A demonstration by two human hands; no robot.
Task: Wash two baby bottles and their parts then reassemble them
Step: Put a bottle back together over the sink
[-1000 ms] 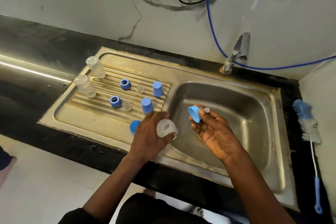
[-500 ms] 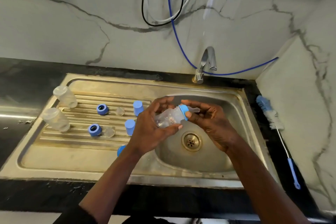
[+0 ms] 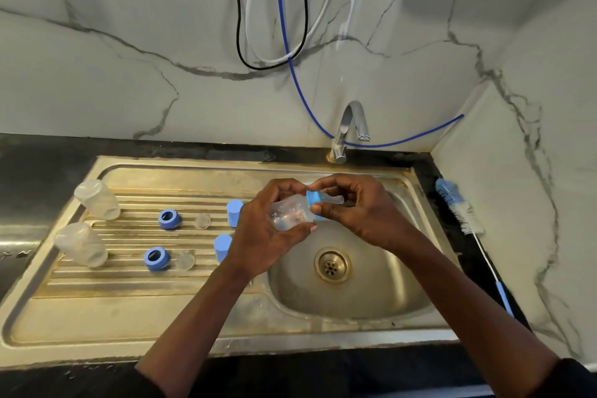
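Note:
My left hand grips a clear baby bottle lying sideways above the sink basin. My right hand pinches the blue collar ring with its clear teat at the bottle's mouth. On the ribbed drainboard stand two more clear bottles upside down, two blue collar rings, two clear teats and two blue caps.
A chrome tap stands behind the basin, with a blue hose and other cables hanging on the marble wall. A blue-handled bottle brush lies on the black counter to the right. The drain sits in the basin's middle.
My hands came together: the bottle in my left hand and the blue collar in my right hand, apart a second ago, now meet at the bottle's mouth. The view has swung right.

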